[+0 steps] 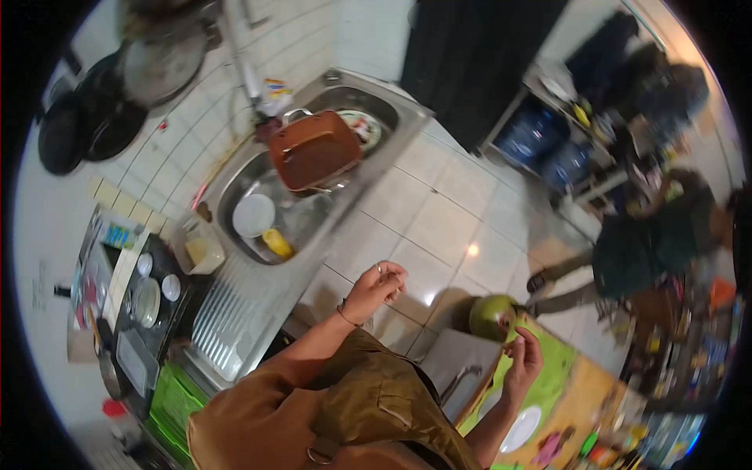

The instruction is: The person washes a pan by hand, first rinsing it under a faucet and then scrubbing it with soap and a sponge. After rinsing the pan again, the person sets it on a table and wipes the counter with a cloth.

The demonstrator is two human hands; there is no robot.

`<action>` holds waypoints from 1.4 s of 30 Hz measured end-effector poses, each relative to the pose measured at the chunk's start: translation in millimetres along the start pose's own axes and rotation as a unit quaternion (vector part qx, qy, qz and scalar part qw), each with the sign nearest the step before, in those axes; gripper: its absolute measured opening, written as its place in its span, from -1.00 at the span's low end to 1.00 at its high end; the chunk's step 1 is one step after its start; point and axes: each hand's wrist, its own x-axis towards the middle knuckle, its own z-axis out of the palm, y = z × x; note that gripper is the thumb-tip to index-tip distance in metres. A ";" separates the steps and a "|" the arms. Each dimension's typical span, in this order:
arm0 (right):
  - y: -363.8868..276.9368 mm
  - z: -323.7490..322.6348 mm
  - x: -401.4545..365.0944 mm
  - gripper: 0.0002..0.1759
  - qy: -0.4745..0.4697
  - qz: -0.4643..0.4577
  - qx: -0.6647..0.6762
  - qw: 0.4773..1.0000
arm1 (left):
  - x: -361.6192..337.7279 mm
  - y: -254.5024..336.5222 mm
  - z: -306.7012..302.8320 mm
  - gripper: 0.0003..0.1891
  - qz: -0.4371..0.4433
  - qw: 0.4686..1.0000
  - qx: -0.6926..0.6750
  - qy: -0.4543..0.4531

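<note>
My left hand (pixel 377 291) hangs in front of my body above the tiled floor, its fingers loosely curled with a ring on one of them. Nothing shows clearly inside it. Over the edge of a table with a green cover (pixel 554 362) is my right hand (pixel 523 359), fingers bent and apart, holding nothing visible. Just beyond it sits a round green fruit (pixel 492 316). A white plate (pixel 520 429) lies on the green cover below my right hand.
A steel sink (pixel 235 188) holds an orange-brown pan (pixel 316 150), a white bowl (pixel 254 215) and a yellow item (pixel 277 243). Another person (pixel 650 249) stands at the right near shelves. Blue water bottles (pixel 534 138) sit on a rack. Pans hang upper left.
</note>
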 end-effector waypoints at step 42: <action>-9.8 840.5 401.0 -0.36 -0.704 -0.089 -0.205 0.674 | 81.1 42.9 -83.4 -0.68 -0.043 0.746 -0.025 0.664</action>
